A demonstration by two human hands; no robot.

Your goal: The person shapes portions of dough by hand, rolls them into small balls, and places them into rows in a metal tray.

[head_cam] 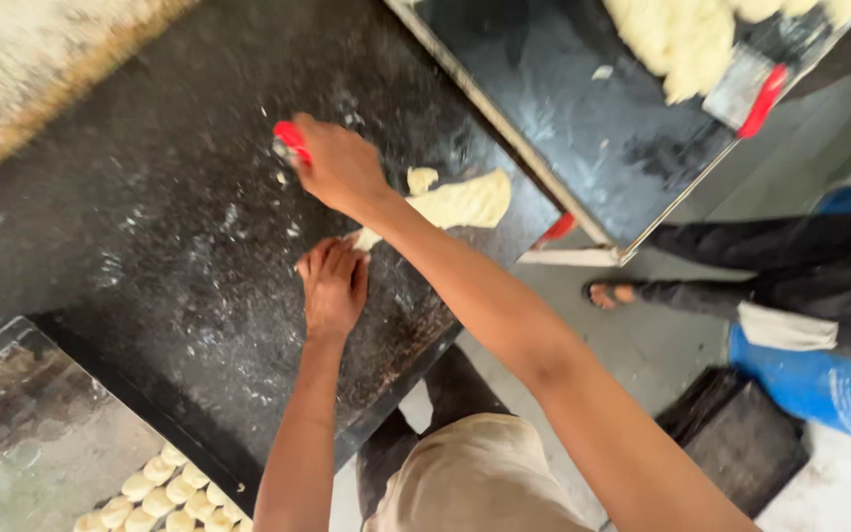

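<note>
a black stone counter point(179, 197), dusted with flour, fills the room's middle; beside it stands a second dark table point(583, 138) with a dough heap point(682, 39). on the counter lies a flat dough strip point(460, 202). the right hand point(339, 166), just left of the strip, is clenched around a red-handled scraper point(290, 140). the left hand point(332, 286), below the strip's end, has its fingers bent, pressing down there; what is under them i cannot tell. a tray of small dough balls point(164, 493) sits at the counter's lower corner.
</note>
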